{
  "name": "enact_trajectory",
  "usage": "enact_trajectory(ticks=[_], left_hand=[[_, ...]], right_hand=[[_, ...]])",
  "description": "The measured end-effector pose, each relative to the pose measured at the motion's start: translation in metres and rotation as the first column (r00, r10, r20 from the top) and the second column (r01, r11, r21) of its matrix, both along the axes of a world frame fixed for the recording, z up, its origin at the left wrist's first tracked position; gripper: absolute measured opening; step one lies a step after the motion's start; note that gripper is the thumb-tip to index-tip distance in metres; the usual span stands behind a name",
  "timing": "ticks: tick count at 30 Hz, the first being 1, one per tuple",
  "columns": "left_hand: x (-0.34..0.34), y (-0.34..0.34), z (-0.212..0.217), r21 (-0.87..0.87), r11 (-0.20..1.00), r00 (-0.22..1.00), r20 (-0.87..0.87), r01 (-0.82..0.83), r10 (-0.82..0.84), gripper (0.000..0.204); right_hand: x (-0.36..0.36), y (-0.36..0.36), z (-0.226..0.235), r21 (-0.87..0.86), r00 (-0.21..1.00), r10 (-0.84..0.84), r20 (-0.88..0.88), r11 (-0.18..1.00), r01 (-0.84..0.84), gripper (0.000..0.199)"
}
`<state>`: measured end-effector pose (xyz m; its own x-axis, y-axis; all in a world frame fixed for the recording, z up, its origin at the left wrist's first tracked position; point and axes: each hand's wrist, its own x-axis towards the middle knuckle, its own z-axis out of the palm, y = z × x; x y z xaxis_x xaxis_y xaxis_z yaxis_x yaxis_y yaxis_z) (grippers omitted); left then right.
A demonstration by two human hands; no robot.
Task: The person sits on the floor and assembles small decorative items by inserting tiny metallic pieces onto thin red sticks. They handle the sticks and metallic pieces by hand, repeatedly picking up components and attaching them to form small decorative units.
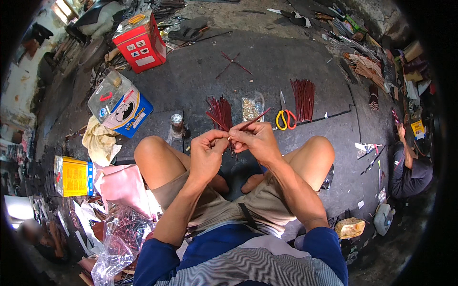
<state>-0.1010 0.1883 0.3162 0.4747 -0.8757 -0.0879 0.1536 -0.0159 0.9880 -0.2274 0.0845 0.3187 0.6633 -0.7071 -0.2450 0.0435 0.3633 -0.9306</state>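
Observation:
My right hand [257,140] is closed in a pinch on a thin dark red strap [256,118], whose free end points up to the right. My left hand [208,148] meets it fingertip to fingertip, also pinched; a tiny pale spot shows there, too small to name. Just beyond the left fingers lies a loose bundle of dark red straps [220,110]. A clear bag of small gold-coloured pieces [250,109] sits past my right hand. Scissors [286,116] with yellow and orange handles lie to its right, beside a second, neater strap bundle [303,100].
Crossed straps [232,62] lie farther out on the dark mat [281,57]. On the left stand a glass jar [177,123], a blue-and-white can [121,107], a red box [141,45] and a yellow tin [74,176]. Another person [411,169] sits at the far right.

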Motion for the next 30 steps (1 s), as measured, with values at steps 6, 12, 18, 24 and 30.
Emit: enact_trajectory(ticks=[6, 12, 18, 24, 30], left_hand=[[-0.001, -0.003, 0.004, 0.066, 0.998, 1.000, 0.013, -0.003, 0.002, 0.014], [0.008, -0.011, 0.001, -0.026, 0.999, 0.976, 0.214, -0.044, 0.049, 0.014], [0.009, -0.013, 0.007, 0.037, 0.999, 0.996, 0.092, -0.025, 0.022, 0.013], [0.010, -0.011, 0.008, 0.057, 0.998, 0.996, -0.089, 0.014, -0.009, 0.014], [0.007, -0.014, 0.011, 0.018, 0.989, 0.986, -0.075, -0.145, 0.146, 0.016]], right_hand=[[0.001, -0.003, -0.005, -0.118, 0.999, -0.033, -0.029, 0.993, 0.029, 0.019], [-0.004, -0.010, 0.005, -0.086, 0.995, 0.044, 0.090, 0.996, -0.036, 0.023], [-0.009, -0.015, 0.011, 0.001, 0.991, 0.075, 0.115, 0.997, -0.076, 0.025], [-0.008, -0.011, 0.008, -0.019, 0.995, 0.060, 0.080, 0.998, -0.059, 0.024], [-0.013, -0.004, 0.008, -0.139, 0.988, 0.156, 0.002, 0.978, -0.154, 0.018]])
